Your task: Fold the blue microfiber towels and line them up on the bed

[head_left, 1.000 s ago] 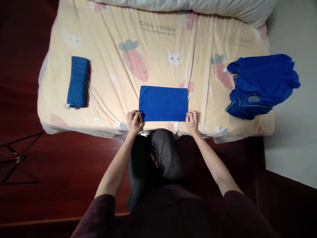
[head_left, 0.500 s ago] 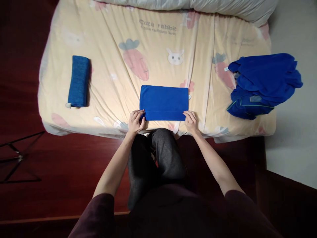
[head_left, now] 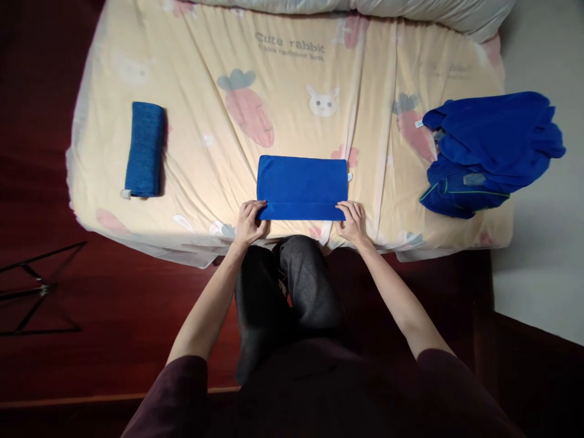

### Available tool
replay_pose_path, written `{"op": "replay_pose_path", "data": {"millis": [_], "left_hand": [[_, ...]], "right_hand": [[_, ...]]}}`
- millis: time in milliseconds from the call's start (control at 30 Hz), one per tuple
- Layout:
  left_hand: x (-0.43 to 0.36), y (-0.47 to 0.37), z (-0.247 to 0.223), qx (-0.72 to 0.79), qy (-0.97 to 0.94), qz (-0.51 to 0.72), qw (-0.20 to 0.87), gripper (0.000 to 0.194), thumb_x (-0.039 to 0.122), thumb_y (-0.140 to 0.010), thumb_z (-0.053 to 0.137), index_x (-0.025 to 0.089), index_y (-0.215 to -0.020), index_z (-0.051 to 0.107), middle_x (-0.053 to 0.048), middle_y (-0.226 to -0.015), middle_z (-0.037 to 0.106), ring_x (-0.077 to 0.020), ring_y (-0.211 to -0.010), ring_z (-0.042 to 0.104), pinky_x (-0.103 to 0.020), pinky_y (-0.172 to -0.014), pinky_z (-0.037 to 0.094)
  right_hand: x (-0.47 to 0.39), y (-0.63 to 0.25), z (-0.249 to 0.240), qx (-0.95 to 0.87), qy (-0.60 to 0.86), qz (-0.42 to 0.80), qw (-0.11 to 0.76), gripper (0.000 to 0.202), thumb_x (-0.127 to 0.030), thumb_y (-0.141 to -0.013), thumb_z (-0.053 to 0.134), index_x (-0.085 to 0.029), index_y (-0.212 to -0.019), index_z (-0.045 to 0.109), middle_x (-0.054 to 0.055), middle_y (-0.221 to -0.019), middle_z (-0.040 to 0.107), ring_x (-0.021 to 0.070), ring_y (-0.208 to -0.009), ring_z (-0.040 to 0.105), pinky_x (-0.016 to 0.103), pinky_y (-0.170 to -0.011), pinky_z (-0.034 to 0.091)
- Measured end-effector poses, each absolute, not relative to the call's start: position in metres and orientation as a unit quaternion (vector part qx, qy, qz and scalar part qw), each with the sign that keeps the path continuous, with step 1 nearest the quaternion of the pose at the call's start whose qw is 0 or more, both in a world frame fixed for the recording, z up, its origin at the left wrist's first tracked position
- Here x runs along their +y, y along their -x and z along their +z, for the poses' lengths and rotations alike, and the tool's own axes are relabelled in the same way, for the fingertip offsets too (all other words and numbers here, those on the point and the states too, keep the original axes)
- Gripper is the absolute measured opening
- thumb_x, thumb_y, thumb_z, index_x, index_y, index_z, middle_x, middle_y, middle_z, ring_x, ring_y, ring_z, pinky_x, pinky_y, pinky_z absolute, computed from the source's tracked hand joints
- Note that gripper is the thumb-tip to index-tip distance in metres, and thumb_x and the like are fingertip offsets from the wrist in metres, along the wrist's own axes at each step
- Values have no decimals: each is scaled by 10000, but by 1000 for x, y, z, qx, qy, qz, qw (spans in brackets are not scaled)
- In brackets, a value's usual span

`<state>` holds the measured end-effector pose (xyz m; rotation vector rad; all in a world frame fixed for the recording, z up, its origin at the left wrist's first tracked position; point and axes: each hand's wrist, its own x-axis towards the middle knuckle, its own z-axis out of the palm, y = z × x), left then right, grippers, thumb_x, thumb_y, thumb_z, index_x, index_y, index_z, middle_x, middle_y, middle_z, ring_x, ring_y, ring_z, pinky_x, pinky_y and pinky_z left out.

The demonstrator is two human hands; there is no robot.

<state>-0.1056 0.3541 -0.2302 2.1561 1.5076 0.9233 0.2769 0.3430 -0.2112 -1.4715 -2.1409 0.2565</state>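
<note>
A flat, folded blue cloth (head_left: pixel 303 182) lies on the bed, its long side toward me and a small white tag at its right edge. My left hand (head_left: pixel 249 224) grips the near left corner, fingers on top and thumb at the near edge. At the near right corner, my right hand (head_left: pixel 353 222) holds the cloth the same way. A crease runs across the cloth between my fingertips. Whether it is a towel or a garment I cannot tell.
A darker blue folded cloth bundle (head_left: pixel 144 149) rests on the left of the patterned bedsheet (head_left: pixel 191 140). At the right lies a crumpled pile of blue clothing (head_left: pixel 497 146) by the wall. Pale bedding (head_left: pixel 429 15) lines the far side. A black metal stand (head_left: pixel 43 289) is on the floor at left.
My right thumb has come out to the cloth's near edge, and the near left corner now lies flatter. Both hands stay at the near corners. The view has shifted slightly.
</note>
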Motion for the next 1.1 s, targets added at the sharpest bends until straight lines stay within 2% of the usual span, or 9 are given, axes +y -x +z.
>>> {"op": "replay_pose_path", "data": {"millis": [167, 333, 467, 633, 900, 1100], "left_hand": [[354, 105, -226, 549, -741, 333, 195, 346, 277, -902, 544, 223, -1224, 655, -128, -1321, 707, -317, -1263, 585, -554, -1128, 450], [355, 106, -227, 554, -731, 346, 198, 334, 285, -956, 515, 219, -1253, 653, -128, -1265, 715, -295, -1247, 584, -510, -1119, 462], [356, 106, -229, 566, -720, 352, 191, 356, 274, -967, 517, 205, -1288, 655, -135, -1219, 704, -287, -1215, 595, -480, -1085, 486], [356, 106, -230, 579, -706, 358, 194, 324, 306, -990, 527, 212, -1271, 660, -135, -1177, 683, -286, -1193, 604, -468, -1060, 499], [357, 107, -239, 621, -670, 361, 188, 375, 481, -1024, 510, 204, -1241, 639, -137, -1119, 644, -275, -1093, 640, -437, -965, 526], [358, 108, -247, 649, -646, 362, 173, 420, 582, -1043, 413, 226, -1090, 631, -107, -987, 653, -272, -978, 628, -437, -900, 512]], "right_hand": [[346, -276, -221, -772, 548, 101, 305, 457, -129, -849, 500, -206, -1246, 712, 109, -1267, 733, 293, -1228, 654, 521, -1105, 514], [347, -278, -226, -763, 551, 102, 322, 445, -141, -950, 439, -212, -1304, 699, 103, -1293, 737, 266, -1270, 657, 510, -1132, 527], [347, -280, -229, -759, 554, 95, 329, 437, -153, -982, 456, -221, -1359, 668, 99, -1336, 723, 259, -1301, 648, 500, -1145, 517], [348, -279, -227, -745, 574, 99, 326, 368, -182, -995, 488, -233, -1297, 693, 99, -1243, 753, 269, -1215, 685, 505, -1100, 549], [347, -280, -229, -732, 578, 111, 343, 304, -269, -1049, 485, -229, -1272, 688, 111, -1188, 754, 273, -1161, 695, 501, -1072, 568], [346, -280, -232, -707, 602, 113, 354, 345, -396, -1097, 434, -226, -1241, 697, 116, -1150, 776, 260, -1097, 743, 444, -1010, 613]]}}
